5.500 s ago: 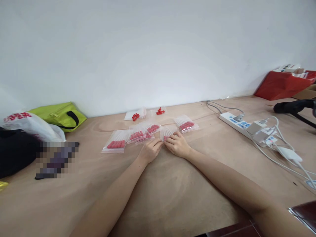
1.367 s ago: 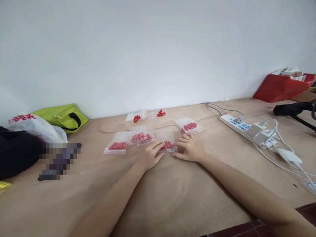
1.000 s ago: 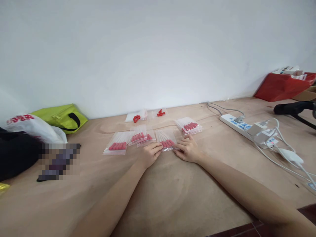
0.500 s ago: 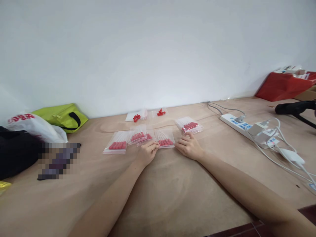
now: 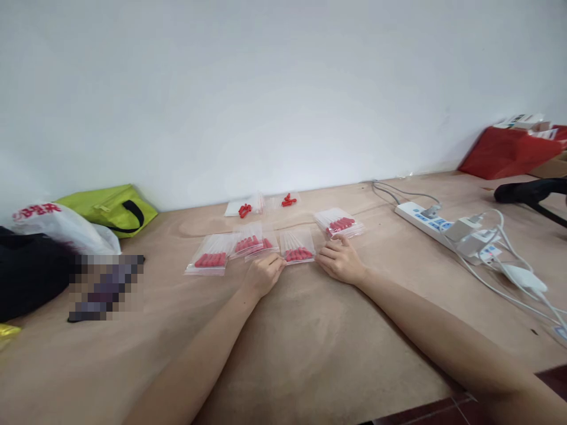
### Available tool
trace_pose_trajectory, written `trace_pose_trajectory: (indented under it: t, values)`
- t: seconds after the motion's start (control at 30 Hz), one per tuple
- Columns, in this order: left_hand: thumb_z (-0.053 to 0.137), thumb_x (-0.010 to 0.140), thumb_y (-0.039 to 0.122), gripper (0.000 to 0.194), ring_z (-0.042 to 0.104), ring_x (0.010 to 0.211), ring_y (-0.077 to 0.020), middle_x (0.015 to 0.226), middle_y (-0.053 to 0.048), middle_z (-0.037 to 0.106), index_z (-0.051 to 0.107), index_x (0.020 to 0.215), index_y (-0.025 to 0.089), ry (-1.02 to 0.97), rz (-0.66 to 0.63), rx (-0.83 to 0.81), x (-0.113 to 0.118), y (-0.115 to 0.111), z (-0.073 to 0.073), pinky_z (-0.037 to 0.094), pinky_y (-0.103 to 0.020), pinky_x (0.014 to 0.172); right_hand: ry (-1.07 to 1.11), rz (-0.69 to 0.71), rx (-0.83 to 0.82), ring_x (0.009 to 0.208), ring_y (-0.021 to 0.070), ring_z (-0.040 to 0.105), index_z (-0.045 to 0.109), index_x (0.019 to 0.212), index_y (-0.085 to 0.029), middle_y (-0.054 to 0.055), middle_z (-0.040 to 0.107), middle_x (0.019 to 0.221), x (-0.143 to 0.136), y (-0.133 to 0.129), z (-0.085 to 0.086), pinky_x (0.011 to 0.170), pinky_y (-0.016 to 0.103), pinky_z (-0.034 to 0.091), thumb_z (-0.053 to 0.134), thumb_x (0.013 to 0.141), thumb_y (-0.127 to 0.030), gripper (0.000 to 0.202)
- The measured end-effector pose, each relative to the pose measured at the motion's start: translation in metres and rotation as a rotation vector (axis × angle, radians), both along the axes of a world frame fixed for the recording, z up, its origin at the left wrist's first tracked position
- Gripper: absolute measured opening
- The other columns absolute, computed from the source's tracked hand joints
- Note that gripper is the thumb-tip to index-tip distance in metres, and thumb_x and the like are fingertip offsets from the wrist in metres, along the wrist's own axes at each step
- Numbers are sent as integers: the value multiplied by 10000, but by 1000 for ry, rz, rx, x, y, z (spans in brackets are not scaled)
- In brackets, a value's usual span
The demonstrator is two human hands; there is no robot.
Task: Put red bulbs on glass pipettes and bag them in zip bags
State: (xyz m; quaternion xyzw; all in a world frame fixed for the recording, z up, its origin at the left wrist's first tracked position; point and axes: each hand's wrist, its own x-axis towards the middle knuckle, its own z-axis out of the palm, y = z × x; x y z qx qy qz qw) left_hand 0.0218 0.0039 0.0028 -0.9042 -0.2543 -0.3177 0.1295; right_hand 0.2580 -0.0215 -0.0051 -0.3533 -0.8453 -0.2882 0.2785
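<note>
A small clear zip bag [image 5: 297, 243] with several white sticks with red ends lies flat between my two hands, its seal edge towards me. My left hand [image 5: 264, 274] is closed, thumb and fingers pinching the bag's near left corner. At the near right corner, my right hand [image 5: 340, 261] has curled fingers with the tips closed on the bag's edge. To the left lie similar filled bags [image 5: 210, 255], two of them overlapping [image 5: 248, 241]. Just beyond my right hand is a stack of filled bags [image 5: 339, 222].
Near the wall lie two bags with loose red pieces [image 5: 245, 211] [image 5: 289, 200]. A white power strip [image 5: 420, 220] with plugs and cables is at right, a red bag [image 5: 505, 153] behind it. A lime-green bag [image 5: 110, 209], a white plastic bag [image 5: 66, 227] and a black item [image 5: 31, 274] sit left.
My hands stay at the bag's near corners with only slight finger movement. The bag appears a touch flatter and straighter; the other things keep their places.
</note>
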Motion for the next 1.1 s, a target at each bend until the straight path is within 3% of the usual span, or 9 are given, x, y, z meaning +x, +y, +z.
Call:
trace_pose_trajectory:
  t: [0.13, 0.3, 0.47, 0.73, 1.1]
  values:
    - [431, 853, 166, 218, 616, 635, -120, 716, -29, 644, 603, 719, 152, -30, -3, -32, 2, -2, 0, 492, -221, 567, 3, 29, 15, 655, 102, 427, 616, 715, -190, -13, 560, 614, -3, 3, 1, 826, 323, 242, 444, 847, -167, 218]
    - [527, 809, 186, 123, 620, 799, -172, 871, -51, 667, 625, 878, 157, -87, -31, 6, 18, -2, -2, 500, -306, 731, 47, 35, -1, 643, 104, 423, 615, 661, -183, -13, 549, 578, -13, 5, 0, 817, 327, 239, 455, 829, -157, 234]
    - [502, 815, 140, 132, 623, 756, -157, 808, -39, 672, 633, 823, 154, -71, -94, 61, 30, 1, -5, 501, -285, 674, 92, 44, -23, 644, 106, 431, 616, 669, -179, -8, 555, 586, -23, 3, -2, 812, 336, 235, 458, 815, -163, 216]
    - [490, 822, 141, 142, 621, 748, -152, 780, -36, 669, 626, 779, 151, -62, -114, 124, 29, -1, -1, 493, -281, 656, 115, 76, 6, 647, 107, 438, 626, 797, -181, -11, 580, 615, -25, 1, -1, 810, 331, 243, 448, 821, -158, 181]
    - [478, 818, 111, 141, 621, 758, -154, 794, -28, 681, 613, 804, 151, -4, -136, 267, 24, 0, 4, 492, -287, 648, 131, 75, -5, 632, 105, 427, 611, 718, -190, -19, 557, 584, -22, -1, 1, 838, 350, 225, 423, 773, -102, 215]
